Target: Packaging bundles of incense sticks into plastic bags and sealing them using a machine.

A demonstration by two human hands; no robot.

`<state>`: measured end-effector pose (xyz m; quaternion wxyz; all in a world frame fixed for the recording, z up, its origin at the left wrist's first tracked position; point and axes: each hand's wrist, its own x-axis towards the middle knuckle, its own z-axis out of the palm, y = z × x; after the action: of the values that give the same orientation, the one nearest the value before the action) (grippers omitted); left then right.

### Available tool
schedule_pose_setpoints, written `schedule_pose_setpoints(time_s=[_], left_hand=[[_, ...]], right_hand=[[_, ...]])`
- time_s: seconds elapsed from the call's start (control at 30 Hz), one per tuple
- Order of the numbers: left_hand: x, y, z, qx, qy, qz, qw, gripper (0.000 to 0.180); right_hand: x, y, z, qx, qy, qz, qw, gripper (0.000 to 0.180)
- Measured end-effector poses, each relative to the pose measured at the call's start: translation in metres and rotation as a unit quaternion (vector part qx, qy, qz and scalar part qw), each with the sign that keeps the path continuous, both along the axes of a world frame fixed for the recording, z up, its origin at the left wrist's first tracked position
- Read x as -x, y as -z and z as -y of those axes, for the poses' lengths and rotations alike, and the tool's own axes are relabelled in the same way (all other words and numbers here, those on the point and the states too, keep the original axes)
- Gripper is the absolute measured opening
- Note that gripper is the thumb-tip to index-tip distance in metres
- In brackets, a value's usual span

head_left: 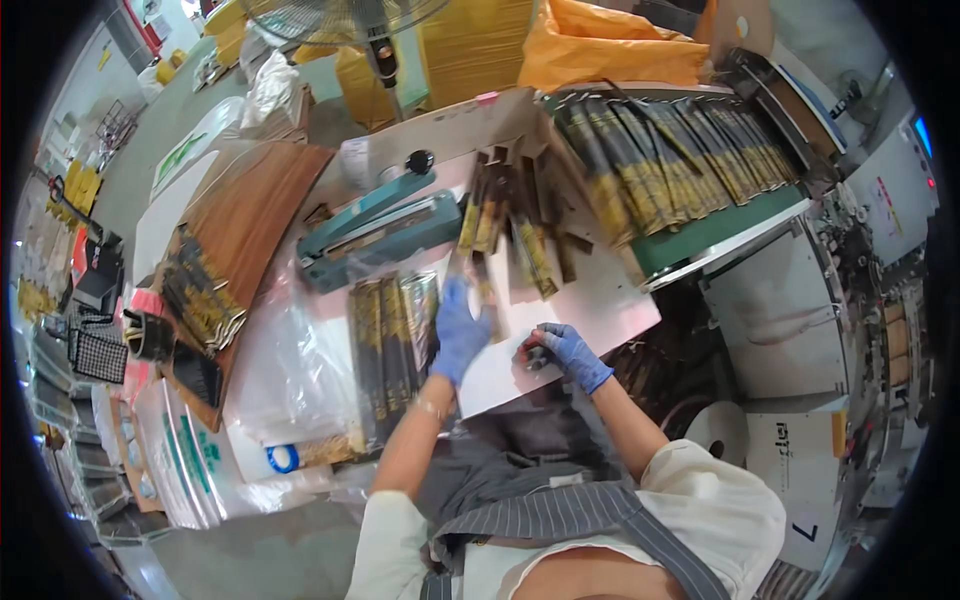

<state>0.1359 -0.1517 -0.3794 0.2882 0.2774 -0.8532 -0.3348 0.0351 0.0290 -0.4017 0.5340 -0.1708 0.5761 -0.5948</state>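
My left hand, in a blue glove, is over the white board with its fingers stretched out, slightly smeared by motion. Right beside it lies a row of dark, gold-patterned slim packets in clear plastic. A blurred brownish strip shows at its fingertips; whether they touch is unclear. Gloved in blue too, my right hand is closed at the board's near edge, its fingertips pinched on something small, dark and reddish that I cannot make out. Loose dark and gold strips lie in a pile beyond both hands.
A teal bar sealer stands behind the packets. Clear plastic bags lie to the left, by a brown wooden board bearing more packets. At the right, a green tray holds many packets. A fan stands behind.
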Motion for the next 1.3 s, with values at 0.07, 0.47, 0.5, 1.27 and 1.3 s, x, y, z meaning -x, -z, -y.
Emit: schedule_pose_setpoints(time_s=[0.07,0.47,0.5,1.27,1.3], left_hand=[[0.037,0.037,0.038,0.089,-0.145,0.05,0.984,0.061],[0.086,0.029,0.003,-0.148,0.106,-0.102,0.978,0.044],[0.083,0.051,0.02,-0.157,0.06,-0.14,0.976,0.04],[0.199,0.015,-0.014,0.07,0.0,0.036,0.997,0.059],[0.197,0.015,-0.014,0.069,-0.013,0.035,0.997,0.056]], right_hand=[[0.004,-0.001,0.002,0.004,0.007,0.034,0.999,0.027],[0.169,-0.165,-0.003,0.184,0.063,-0.587,0.786,0.011],[0.204,-0.173,0.0,0.115,0.162,-0.613,0.764,0.011],[0.588,-0.096,-0.176,-0.451,0.216,-0.713,0.491,0.024],[0.568,-0.098,-0.157,-0.418,0.202,-0.73,0.501,0.021]])
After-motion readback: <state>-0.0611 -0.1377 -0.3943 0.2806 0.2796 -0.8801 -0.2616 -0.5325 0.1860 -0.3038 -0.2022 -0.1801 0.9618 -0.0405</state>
